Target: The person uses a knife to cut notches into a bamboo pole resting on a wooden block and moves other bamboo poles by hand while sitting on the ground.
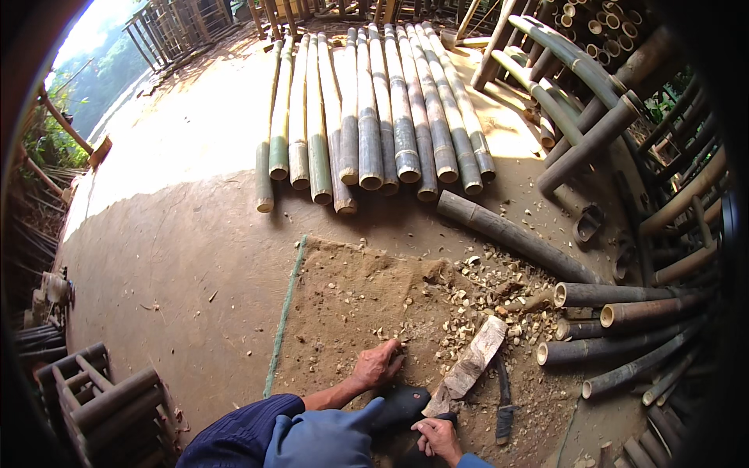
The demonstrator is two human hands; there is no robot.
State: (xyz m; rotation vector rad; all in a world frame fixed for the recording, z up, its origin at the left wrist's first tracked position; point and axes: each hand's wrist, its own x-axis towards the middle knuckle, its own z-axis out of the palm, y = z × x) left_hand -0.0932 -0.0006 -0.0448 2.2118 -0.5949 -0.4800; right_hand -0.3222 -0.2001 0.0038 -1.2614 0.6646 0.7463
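Note:
My left hand hangs over a brown sackcloth mat, its fingers bent but apart, with no held thing showing. My right hand is curled closed low in the picture, close to a dark shape by my foot; what it holds, if anything, is hidden. Beside it a pale, rough-hewn piece of wood lies slanting across the mat. Just to the right of that wood rests a curved tool with a dark, wrapped handle. Wood chips are scattered around them.
A row of long bamboo poles lies ahead, partly in sunlight. One dark pole slants beyond the mat. Cut bamboo lengths are stacked at right, below bamboo frames. A small bamboo stool stands at lower left.

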